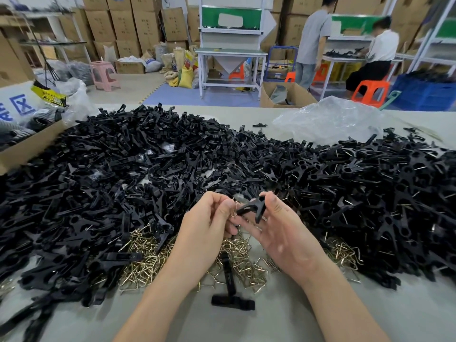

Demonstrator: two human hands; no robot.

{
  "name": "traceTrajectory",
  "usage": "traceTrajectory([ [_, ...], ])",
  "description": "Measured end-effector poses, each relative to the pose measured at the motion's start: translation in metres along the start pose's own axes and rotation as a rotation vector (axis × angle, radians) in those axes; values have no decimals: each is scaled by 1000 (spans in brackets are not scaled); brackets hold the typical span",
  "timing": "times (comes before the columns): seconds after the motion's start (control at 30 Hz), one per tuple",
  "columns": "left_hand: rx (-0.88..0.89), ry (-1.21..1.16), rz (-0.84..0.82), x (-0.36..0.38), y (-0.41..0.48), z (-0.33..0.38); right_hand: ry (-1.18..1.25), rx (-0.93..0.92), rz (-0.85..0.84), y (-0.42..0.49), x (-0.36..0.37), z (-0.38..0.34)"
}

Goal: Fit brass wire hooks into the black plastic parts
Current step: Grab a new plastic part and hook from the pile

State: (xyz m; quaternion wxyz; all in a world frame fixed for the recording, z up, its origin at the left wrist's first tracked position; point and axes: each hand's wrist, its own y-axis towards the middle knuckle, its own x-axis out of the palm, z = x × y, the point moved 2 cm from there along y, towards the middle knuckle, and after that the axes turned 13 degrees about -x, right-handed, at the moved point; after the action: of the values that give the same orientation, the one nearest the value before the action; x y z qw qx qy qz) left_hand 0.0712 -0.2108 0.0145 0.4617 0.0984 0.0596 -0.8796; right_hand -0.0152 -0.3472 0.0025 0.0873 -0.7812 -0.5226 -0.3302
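Head view. Left hand (207,225): pinches one brass wire hook (234,211). Right hand (281,228): grips one black plastic part (253,209), which the hook touches, between both hands. Beneath hands: loose brass hooks (148,262) on table (320,317). Beyond: black parts heap (148,169).

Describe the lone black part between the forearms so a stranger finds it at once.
Start at the heap of black plastic parts on the grey table. Come nearer, past the brass wire hooks, to the gap between the forearms. The T-shaped black part there lies alone, its crossbar on bare table, unlike the piled ones.
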Motion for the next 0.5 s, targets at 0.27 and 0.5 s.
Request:
traceTrajectory([
  [0.27, -96, -84, -75, 2, -3, 4, 4, 22, -1, -1, 2, 2],
  [0.5, -278, -290, -188, 5, 2, 1, 90, -39, 88, 5, -8, 6],
])
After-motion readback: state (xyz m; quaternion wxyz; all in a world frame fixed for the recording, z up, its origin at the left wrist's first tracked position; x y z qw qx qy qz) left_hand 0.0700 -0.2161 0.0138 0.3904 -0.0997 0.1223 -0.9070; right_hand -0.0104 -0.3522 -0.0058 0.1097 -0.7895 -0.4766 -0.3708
